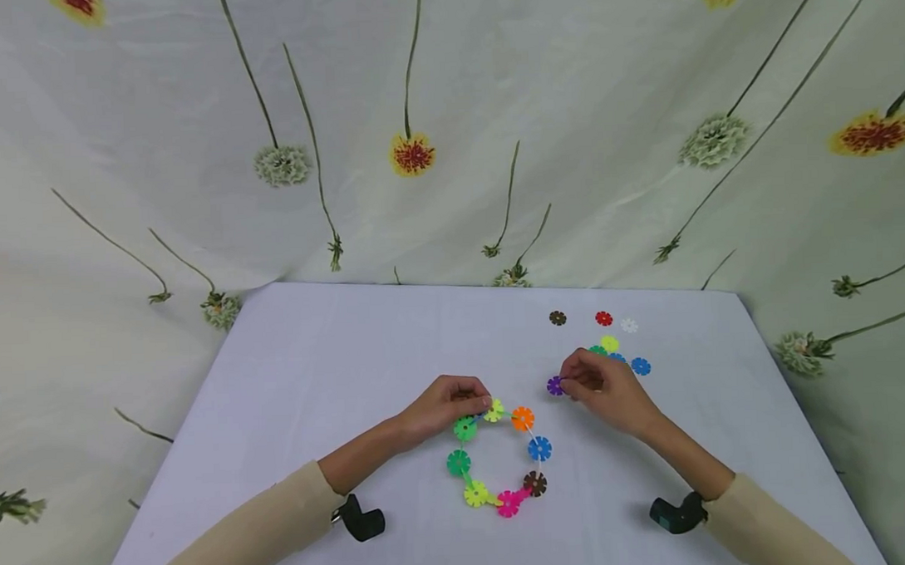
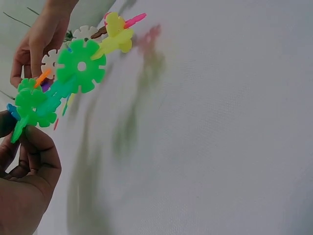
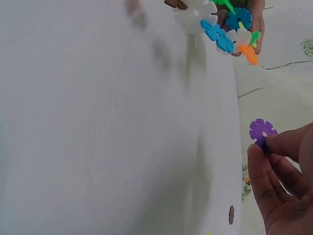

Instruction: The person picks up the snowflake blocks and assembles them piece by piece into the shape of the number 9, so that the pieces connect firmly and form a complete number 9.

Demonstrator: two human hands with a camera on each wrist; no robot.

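Note:
My left hand (image 1: 445, 407) pinches a ring of interlocked plastic snowflake discs (image 1: 459, 463) at its far left part, by a green disc (image 2: 30, 105) in the left wrist view. Green, yellow, pink, brown, blue and orange discs show around the ring, with white ones set edge-on between some. Its shadow falls on the cloth apart from it, so it hangs above the table. To the right of the ring, my right hand (image 1: 609, 393) holds a single purple snowflake disc (image 3: 262, 132) between thumb and fingertip; its notched edge and centre hole point away from the hand.
Loose discs lie beyond my right hand: brown (image 1: 558, 318), red (image 1: 603, 318), white (image 1: 629, 325), yellow (image 1: 609, 343), green (image 1: 597, 351) and blue (image 1: 641, 366). A white cloth covers the table (image 1: 335, 345); a flower-printed curtain (image 1: 460, 83) hangs behind it.

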